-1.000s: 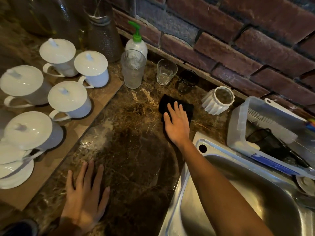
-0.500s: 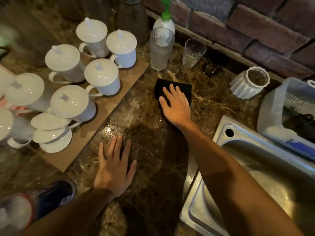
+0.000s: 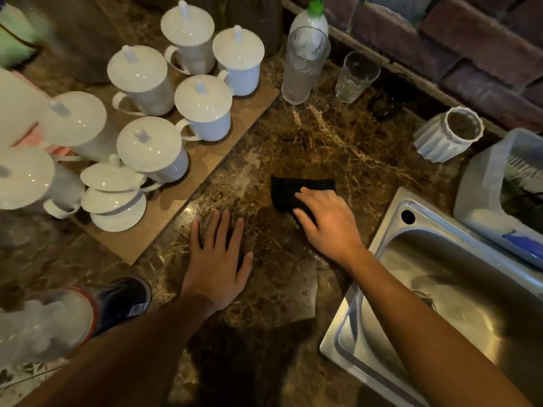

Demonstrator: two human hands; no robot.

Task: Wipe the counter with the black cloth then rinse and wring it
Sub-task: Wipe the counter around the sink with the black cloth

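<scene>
Your right hand (image 3: 326, 220) is pressed flat, fingers spread, on the black cloth (image 3: 291, 192) in the middle of the marble bench (image 3: 338, 142), just left of the steel sink (image 3: 458, 289), while your left hand (image 3: 219, 259) lies open, palm down, just beside it.

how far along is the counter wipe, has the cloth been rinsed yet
Not rinsed yet. The counter shows a wet sheen near the hands, so some wiping looks done. In hand: the right hand presses the black cloth flat on the counter, the left hand braced beside it. Left: rinsing and wringing at the sink.
</scene>
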